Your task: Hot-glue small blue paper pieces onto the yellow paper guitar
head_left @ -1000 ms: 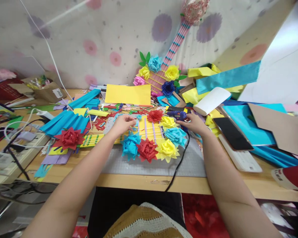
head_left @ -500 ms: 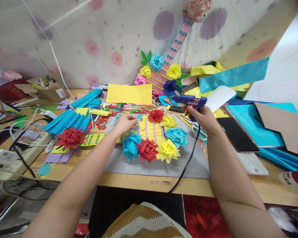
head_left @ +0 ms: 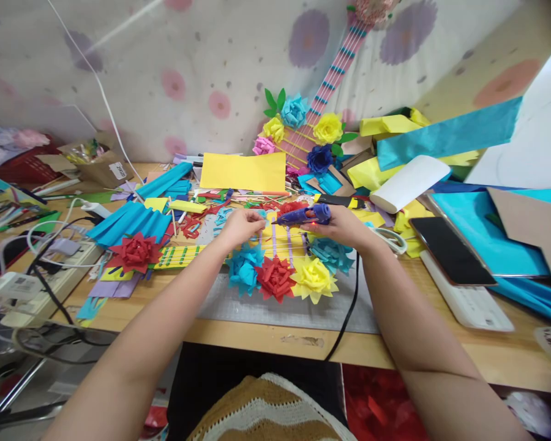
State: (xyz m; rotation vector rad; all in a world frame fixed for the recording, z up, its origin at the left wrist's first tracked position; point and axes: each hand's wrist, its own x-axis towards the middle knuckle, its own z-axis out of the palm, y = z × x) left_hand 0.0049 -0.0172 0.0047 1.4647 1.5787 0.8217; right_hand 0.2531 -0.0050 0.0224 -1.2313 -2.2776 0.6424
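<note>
One black cord (head_left: 347,318) comes up over the near edge of the table (head_left: 257,335) and crosses the mat (head_left: 275,313); it is best left slack, so that it does not tug or catch a petal. Along the near side of the yellow paper guitar (head_left: 282,244), which lies on the mat, sit a blue flower (head_left: 244,269), a red flower (head_left: 276,279) and a yellow flower (head_left: 314,279); wrists should pass over these without pressing them. The right hand (head_left: 342,225) is above the light blue flower (head_left: 333,254), its grip closed round the glue gun (head_left: 303,215), nozzle pointing left over the guitar. The left hand (head_left: 244,226) has its fingertips drawn nearly together just beyond the nozzle; whether that grip has hold of anything I cannot tell. Those fingertips are close to what is probably a hot tip, so a steady left hand and a small, slow squeeze would suit. Farther back, the yellow sheet (head_left: 243,171) and the pink guitar (head_left: 335,76), leaning at the wall, are well out of the nozzle's way.
</note>
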